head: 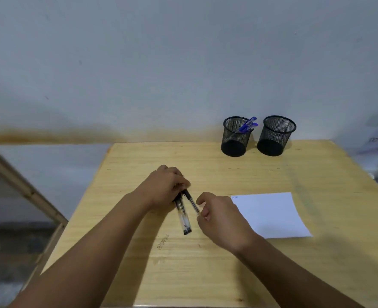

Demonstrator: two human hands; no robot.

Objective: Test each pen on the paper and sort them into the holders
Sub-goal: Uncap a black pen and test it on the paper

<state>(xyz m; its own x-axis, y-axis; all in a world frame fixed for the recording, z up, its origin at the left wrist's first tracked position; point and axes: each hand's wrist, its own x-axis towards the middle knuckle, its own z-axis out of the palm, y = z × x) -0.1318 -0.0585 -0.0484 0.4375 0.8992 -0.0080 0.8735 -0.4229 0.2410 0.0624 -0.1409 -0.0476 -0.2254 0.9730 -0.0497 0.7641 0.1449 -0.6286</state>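
Three black pens (pixel 184 210) sit gripped in the left hand (pixel 165 185) at table centre; right hand (pixel 219 215) pinches one pen's end. Paper (pixel 272 215) at three o'clock bears illegible blue scribble; holders (pixel 235 137) at one o'clock

Three black pens (pixel 184 210); two holders (pixel 235 136)

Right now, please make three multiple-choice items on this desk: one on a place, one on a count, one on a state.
1. Where do the blue pens stand?
A. left holder
B. right holder
C. on the paper

2. How many mesh holders are there?
A. one
B. two
C. three

3. What does the left hand do?
A. lies flat
B. grips black pens
C. lifts a holder

Key: 1 A, the blue caps lean over its rim; 2 B, two black cups side by side; 3 B, fingers curl round the pens' upper ends.
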